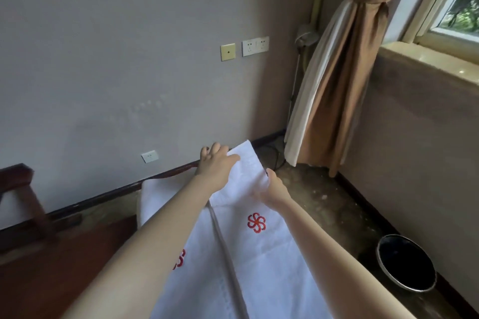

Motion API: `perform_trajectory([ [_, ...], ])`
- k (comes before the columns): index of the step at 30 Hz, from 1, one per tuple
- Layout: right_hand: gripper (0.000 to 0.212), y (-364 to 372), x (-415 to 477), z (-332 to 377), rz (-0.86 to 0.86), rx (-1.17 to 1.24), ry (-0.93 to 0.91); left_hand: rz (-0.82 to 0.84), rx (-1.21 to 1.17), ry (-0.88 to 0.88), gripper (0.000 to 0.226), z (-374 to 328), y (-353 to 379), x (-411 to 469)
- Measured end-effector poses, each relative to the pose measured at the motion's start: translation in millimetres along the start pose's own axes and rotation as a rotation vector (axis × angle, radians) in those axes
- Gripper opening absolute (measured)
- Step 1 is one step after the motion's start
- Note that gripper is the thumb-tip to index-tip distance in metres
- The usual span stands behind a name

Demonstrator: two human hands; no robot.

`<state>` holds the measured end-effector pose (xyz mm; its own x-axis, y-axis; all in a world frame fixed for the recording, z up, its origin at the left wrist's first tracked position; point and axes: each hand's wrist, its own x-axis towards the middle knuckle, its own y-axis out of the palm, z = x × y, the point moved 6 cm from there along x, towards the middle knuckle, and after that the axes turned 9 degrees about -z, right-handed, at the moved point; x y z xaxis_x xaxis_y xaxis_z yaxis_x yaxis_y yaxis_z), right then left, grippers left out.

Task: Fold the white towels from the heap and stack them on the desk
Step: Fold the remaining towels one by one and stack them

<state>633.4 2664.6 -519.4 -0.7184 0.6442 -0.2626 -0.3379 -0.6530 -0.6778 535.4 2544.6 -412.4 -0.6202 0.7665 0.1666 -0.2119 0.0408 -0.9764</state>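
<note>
The towel [261, 256] is white matt cloth with a red stitched emblem [256, 223]. The desk [51, 280] is dark reddish wood, smooth and slightly glossy. The curtain [337, 85] is brown cloth with a faint sheen. The bin [407, 264] is glossy black with a shiny metal rim.

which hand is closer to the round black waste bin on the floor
Right. The right hand grips the side edge of the white towel, up-left of the round black waste bin; the left hand holds its far corner, farther left.

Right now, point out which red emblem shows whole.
The red emblem on the towel below the right hand shows whole; the other emblem is half hidden behind the left forearm.
</note>
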Motion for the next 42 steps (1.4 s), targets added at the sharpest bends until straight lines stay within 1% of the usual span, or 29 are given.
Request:
perform_trajectory([
  [2,0.084,5,11,-6,0.01,-0.046,0.005,-0.045,0.044,-0.094,0.075,6,11,2],
  [4,0.082,7,22,-11,0.013,-0.075,-0.014,-0.023,0.0,-0.165,0.073,7,30,1],
  [6,0.08,10,28,-13,0.032,-0.083,-0.059,0.096,-0.102,-0.14,0.063,-3,59,-4],
  [8,0.074,14,32,-14,0.037,-0.063,-0.098,0.282,-0.183,-0.083,0.058,-18,87,-15],
  [9,0.07,16,33,-14,0.025,-0.05,-0.119,0.354,-0.203,-0.082,0.058,-21,98,-20],
  [11,0.064,16,35,-12,-0.017,-0.016,-0.171,0.422,-0.197,-0.139,0.063,-20,113,-26],
  [14,0.064,17,35,-4,-0.072,-0.05,-0.286,0.424,-0.144,-0.256,0.075,-11,118,-30],
  [16,0.065,23,32,4,-0.081,-0.171,-0.403,0.425,-0.122,-0.323,0.085,-5,120,-33],
  [18,0.057,34,26,9,-0.056,-0.308,-0.505,0.432,-0.117,-0.357,0.092,2,124,-37],
  [21,0.053,45,24,4,0.002,-0.429,-0.48,0.459,-0.15,-0.346,0.094,11,131,-40],
  [24,0.054,41,27,6,0.028,-0.468,-0.477,0.489,-0.199,-0.358,0.085,18,137,-37],
  [26,0.056,35,26,9,0.005,-0.448,-0.481,0.474,-0.231,-0.359,0.074,21,137,-35],
  [30,0.057,22,9,6,-0.085,-0.354,-0.479,0.354,-0.243,-0.331,0.057,29,122,-39],
  [33,0.052,10,-12,5,-0.154,-0.277,-0.469,0.245,-0.253,-0.368,0.053,23,103,-49],
  [36,0.047,-2,-39,6,-0.249,-0.223,-0.485,0.172,-0.28,-0.349,0.05,-1,87,-72],
  [40,0.043,-7,-86,-3,-0.317,-0.161,-0.498,0.131,-0.3,-0.314,0.045,-33,81,-114],
  [42,0.048,0,-110,-16,-0.305,-0.187,-0.524,0.141,-0.291,-0.306,0.046,-46,83,-136],
])
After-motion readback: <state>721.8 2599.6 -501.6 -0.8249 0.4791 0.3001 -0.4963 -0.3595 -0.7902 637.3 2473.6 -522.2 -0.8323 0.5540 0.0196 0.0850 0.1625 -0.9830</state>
